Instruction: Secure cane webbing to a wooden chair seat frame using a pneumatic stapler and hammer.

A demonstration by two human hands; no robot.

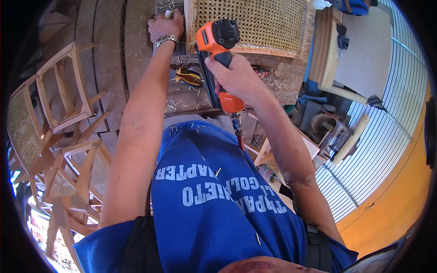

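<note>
My right hand [236, 79] grips the black handle of an orange-and-black pneumatic nail gun [211, 37], its air fitting hanging below toward my shirt. The gun's head overlaps the lower edge of a woven cane panel in a wooden frame [250, 25]. My left hand [165, 28], with a metal watch on the wrist, is closed around a small pale cylindrical object [169, 14] just left of the frame. Yellow-and-black pliers [187, 76] lie below the frame on the plank workbench [282, 79], among scattered staples or slivers.
Several wooden chair frames with cane [73, 86] stand at left. At right are a pale board [364, 50], a machine with a round brush-like part [323, 125], corrugated sheeting [405, 86] and an orange wall [387, 200]. A person in blue [353, 7] is at the top right.
</note>
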